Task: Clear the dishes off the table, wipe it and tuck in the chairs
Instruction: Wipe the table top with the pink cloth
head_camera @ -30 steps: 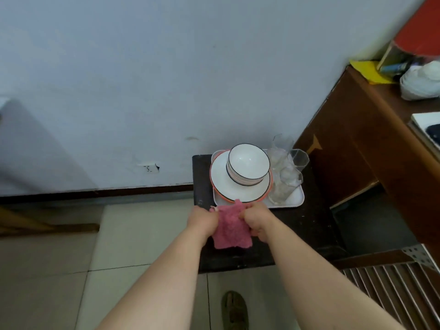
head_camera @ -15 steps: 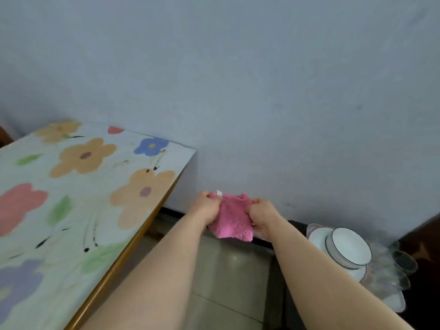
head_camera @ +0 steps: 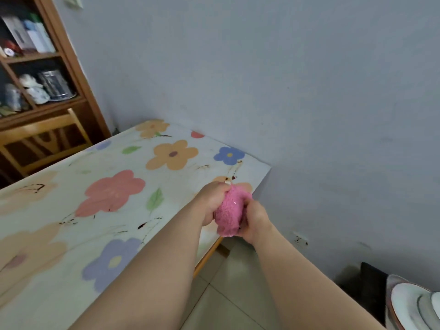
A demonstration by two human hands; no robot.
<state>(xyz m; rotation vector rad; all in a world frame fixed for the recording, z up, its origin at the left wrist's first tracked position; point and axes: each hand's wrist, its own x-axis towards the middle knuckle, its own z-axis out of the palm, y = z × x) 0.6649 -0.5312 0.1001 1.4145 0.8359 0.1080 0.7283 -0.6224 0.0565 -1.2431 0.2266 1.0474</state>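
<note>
Two bare hands grip a pink cloth [head_camera: 229,215] over the right-hand corner of a table [head_camera: 95,186], close to a pale grey wall [head_camera: 309,91]. The left hand [head_camera: 212,201] curls its fingers round the cloth's upper end, and the right hand [head_camera: 254,220] closes round its lower side, so both hold it bunched between them. The cloth is thick and fluffy, crumpled into a long wad whose axis runs from a small white tag at the top, away from the person, down toward them. Whether it touches the tabletop cannot be told.

The table has a glossy cover printed with large orange, pink and blue flowers, marked with dark brown smears, and a wooden edge shows beneath. A slatted wooden chair [head_camera: 45,136] stands at its far side before a wooden cabinet [head_camera: 71,67] with open shelves. At lower right, round white plates [head_camera: 409,303] with dark rims sit on a black stand [head_camera: 371,275], well apart from the table, above a pale tiled floor [head_camera: 228,294].
</note>
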